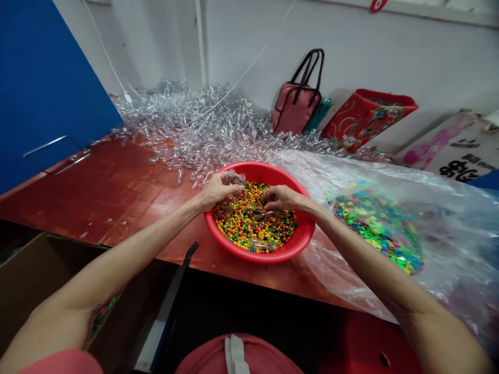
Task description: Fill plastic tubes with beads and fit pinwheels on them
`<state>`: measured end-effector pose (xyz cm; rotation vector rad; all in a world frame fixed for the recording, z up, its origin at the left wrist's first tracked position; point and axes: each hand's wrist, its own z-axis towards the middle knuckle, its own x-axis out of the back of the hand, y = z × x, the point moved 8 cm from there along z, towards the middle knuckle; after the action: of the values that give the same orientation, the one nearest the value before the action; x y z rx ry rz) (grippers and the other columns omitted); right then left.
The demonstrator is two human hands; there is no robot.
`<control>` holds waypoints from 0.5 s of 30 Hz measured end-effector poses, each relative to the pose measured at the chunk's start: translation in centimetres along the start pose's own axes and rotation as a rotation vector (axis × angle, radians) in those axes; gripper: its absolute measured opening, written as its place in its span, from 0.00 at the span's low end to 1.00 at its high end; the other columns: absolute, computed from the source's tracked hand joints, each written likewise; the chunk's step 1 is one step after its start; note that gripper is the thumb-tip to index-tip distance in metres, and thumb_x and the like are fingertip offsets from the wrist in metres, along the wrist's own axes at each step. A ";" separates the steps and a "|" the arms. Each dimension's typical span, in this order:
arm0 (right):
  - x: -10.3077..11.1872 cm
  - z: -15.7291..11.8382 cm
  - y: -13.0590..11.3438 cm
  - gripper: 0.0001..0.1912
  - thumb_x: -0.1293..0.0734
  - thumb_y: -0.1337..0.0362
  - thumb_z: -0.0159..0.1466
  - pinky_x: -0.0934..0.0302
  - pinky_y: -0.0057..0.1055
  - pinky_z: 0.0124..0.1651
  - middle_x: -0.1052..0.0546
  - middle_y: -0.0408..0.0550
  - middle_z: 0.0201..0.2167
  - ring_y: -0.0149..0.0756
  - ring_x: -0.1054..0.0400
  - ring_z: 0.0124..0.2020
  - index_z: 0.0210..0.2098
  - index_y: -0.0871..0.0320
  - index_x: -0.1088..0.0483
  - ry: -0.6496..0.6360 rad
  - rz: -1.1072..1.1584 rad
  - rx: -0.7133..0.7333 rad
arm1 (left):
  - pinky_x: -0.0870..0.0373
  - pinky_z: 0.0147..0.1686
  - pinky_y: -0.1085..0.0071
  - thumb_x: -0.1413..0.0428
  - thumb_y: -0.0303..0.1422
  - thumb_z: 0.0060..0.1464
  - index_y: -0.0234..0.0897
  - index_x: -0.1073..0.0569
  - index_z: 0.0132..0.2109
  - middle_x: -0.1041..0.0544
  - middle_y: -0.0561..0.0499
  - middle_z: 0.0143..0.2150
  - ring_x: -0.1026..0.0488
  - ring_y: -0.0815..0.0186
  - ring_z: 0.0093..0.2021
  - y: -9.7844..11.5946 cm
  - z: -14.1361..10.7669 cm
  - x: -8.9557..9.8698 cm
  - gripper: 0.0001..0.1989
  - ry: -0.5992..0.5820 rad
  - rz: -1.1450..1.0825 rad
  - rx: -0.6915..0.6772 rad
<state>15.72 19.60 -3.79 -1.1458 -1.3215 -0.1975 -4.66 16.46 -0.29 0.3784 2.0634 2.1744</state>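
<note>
A round red plastic basin (290, 179) stands on the red-brown table top (97, 197), filled with small round beads (255, 221) in yellow, green, orange and blue. Over its left rim, my left hand (220, 189) grips a clear plastic tube piece (236, 179) between its fingers. My right hand (283, 197) hangs over the beads with its fingers curled, and I cannot tell whether it holds anything. Just below those fingers, a clear plastic piece (265, 214) lies on the beads.
A large heap of clear plastic tubes (195, 130) covers the table's back edge. To the right, a clear bag (390, 208) holds shiny multicoloured sequins. A cardboard box (35, 280) stands below the table at the left. Bags lean against the back wall.
</note>
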 end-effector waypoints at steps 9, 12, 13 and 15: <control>-2.8 1.2 -4.5 0.10 0.29 0.60 0.68 0.42 0.33 0.45 0.25 0.55 0.42 0.41 0.33 0.43 0.40 0.62 0.20 0.007 -0.465 0.094 | 0.35 0.25 0.75 0.32 0.37 0.46 0.34 0.22 0.42 0.20 0.49 0.36 0.25 0.68 0.31 -0.1 0.1 0.7 0.17 0.083 -0.112 -0.030; -4.6 1.5 -5.7 0.14 0.38 0.67 0.73 0.40 0.38 0.50 0.25 0.63 0.47 0.49 0.34 0.51 0.43 0.64 0.20 0.010 -0.696 0.045 | 0.34 0.26 0.75 0.32 0.37 0.45 0.34 0.22 0.41 0.20 0.49 0.36 0.26 0.69 0.31 0.1 0.0 0.4 0.16 0.062 -0.100 -0.034; -4.8 1.5 -5.9 0.16 0.41 0.70 0.74 0.39 0.40 0.50 0.25 0.65 0.49 0.50 0.34 0.52 0.44 0.65 0.20 0.011 -0.742 0.023 | 0.35 0.25 0.75 0.32 0.36 0.45 0.34 0.22 0.40 0.20 0.49 0.35 0.27 0.70 0.30 0.1 0.0 0.3 0.16 0.053 -0.091 -0.030; -5.2 1.5 -6.0 0.18 0.43 0.72 0.73 0.37 0.41 0.50 0.24 0.65 0.51 0.52 0.34 0.54 0.45 0.64 0.20 -0.007 -0.794 0.000 | 0.37 0.24 0.76 0.32 0.36 0.45 0.34 0.21 0.40 0.21 0.50 0.34 0.28 0.70 0.29 0.1 0.0 0.2 0.15 0.044 -0.079 -0.023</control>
<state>8.92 15.41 -5.08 -0.5659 -1.7260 -0.7679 -4.89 16.50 -0.16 0.2447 2.0366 2.1778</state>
